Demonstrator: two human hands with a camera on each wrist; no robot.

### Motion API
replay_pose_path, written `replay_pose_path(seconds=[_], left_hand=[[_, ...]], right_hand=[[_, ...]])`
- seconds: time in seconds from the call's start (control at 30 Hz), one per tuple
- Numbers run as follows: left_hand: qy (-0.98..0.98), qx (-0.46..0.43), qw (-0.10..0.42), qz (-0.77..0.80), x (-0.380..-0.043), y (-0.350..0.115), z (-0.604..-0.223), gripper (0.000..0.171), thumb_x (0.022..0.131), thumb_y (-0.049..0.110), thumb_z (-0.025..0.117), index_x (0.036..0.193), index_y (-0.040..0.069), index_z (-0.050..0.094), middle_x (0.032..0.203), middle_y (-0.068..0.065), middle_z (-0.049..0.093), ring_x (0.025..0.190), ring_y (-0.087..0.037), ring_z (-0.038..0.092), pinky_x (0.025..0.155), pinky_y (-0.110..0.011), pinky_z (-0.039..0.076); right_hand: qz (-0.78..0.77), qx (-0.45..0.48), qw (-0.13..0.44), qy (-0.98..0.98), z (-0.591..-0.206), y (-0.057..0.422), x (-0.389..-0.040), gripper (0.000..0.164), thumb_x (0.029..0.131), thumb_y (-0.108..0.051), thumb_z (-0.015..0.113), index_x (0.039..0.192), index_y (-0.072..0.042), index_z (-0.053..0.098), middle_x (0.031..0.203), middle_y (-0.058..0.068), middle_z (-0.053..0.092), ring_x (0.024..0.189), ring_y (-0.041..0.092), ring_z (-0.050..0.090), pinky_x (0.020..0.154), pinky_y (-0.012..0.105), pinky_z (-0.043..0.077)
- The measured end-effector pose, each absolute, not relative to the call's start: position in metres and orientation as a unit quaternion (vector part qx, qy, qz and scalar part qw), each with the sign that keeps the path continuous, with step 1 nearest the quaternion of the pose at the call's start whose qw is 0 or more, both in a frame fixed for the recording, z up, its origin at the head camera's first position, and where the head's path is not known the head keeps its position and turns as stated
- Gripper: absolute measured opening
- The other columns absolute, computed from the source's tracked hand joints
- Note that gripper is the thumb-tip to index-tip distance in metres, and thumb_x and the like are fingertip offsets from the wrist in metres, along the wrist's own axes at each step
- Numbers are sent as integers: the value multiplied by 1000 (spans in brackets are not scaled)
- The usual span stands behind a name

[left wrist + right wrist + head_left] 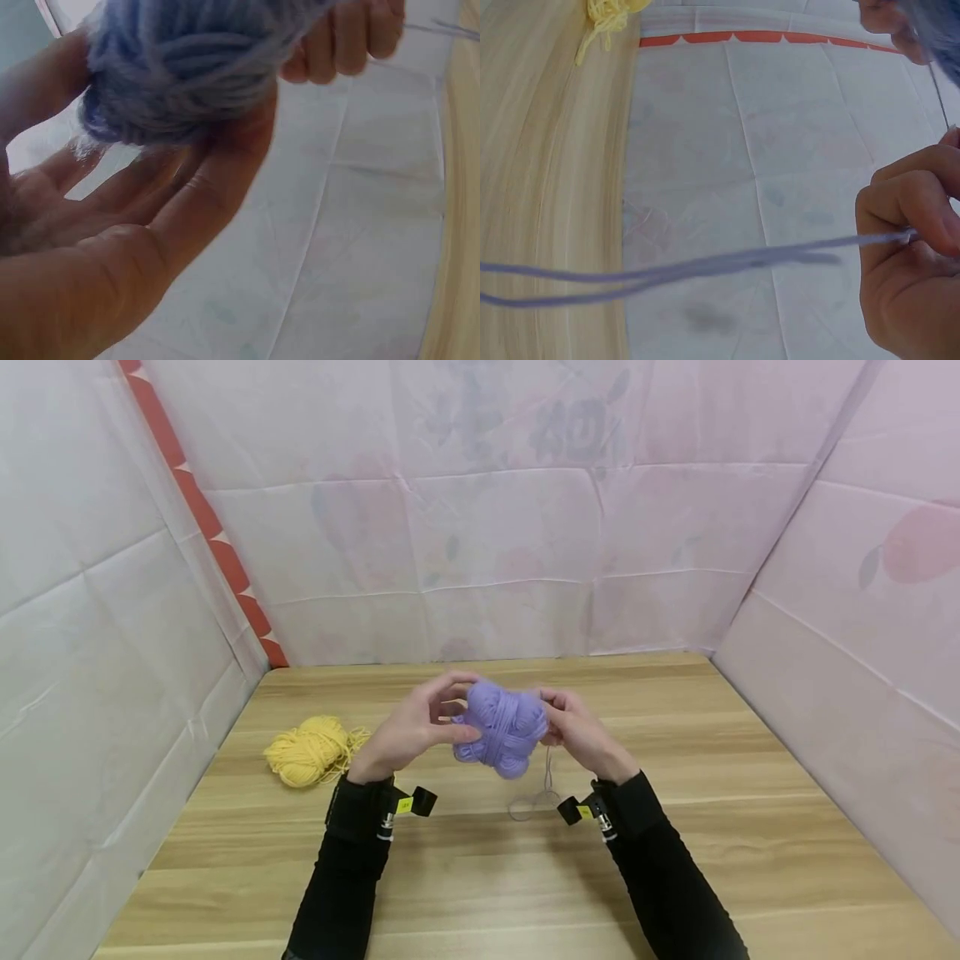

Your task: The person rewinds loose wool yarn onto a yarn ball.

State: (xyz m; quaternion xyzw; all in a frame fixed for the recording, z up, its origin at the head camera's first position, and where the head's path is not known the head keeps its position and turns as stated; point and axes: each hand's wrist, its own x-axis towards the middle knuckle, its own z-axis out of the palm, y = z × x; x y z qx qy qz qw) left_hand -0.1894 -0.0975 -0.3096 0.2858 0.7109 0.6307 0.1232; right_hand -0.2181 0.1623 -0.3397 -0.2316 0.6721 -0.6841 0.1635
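Above the table, my left hand (416, 722) holds a purple yarn ball (501, 731) between thumb and fingers. In the left wrist view the purple yarn (180, 71) sits at the fingertips of my left hand (150, 232). My right hand (581, 727) is at the ball's right side. In the right wrist view the fingers of my right hand (911, 225) are curled and pinch a purple strand (780, 253). In the head view the loose strand (548, 768) hangs below that hand and ends in a loop on the table.
A yellow yarn ball (309, 752) with loose strands lies on the wooden table (450, 893), left of my left hand. Pale printed sheets (495, 535) hang behind the table and along both sides. A red strip (202, 510) runs down the back left corner.
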Motion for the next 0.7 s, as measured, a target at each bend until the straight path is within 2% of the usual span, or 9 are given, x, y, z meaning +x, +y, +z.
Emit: replay_pose_path(seconds=[0.13,0.33,0.53,0.7], left_hand=[[757,301,112,569,-190,-94,-312,56,84,1,71,132,20,51,122,-11,59,102,-26,63,82,-39,58],[800,304,69,513,-193,-89,-316,57,80,-3,73,130,16,53,117,-15,61,92,-26,65,73,-32,59],[832,263,17,488,-194,-86,-318,56,78,-1,75,128,14,53,114,-14,63,89,-25,62,68,-29,58],[841,190,-6,506,-195,-85,-318,55,80,5,76,128,15,52,115,-15,61,88,-27,63,66,-29,58]], right_hand=[[-701,-204,147,667,-335,162,-216,16,100,-25,53,91,-17,62,65,-10,45,54,3,40,51,17,33],[-719,-228,103,649,-329,164,-212,15,101,-21,51,96,-13,62,59,-7,36,50,6,33,48,23,23],[-716,-269,71,640,-318,165,-202,19,101,-17,51,110,-7,64,58,-5,37,50,12,29,51,32,19],[-704,-298,51,643,-311,164,-190,20,100,-13,52,112,-5,65,57,-2,37,51,16,29,51,29,25]])
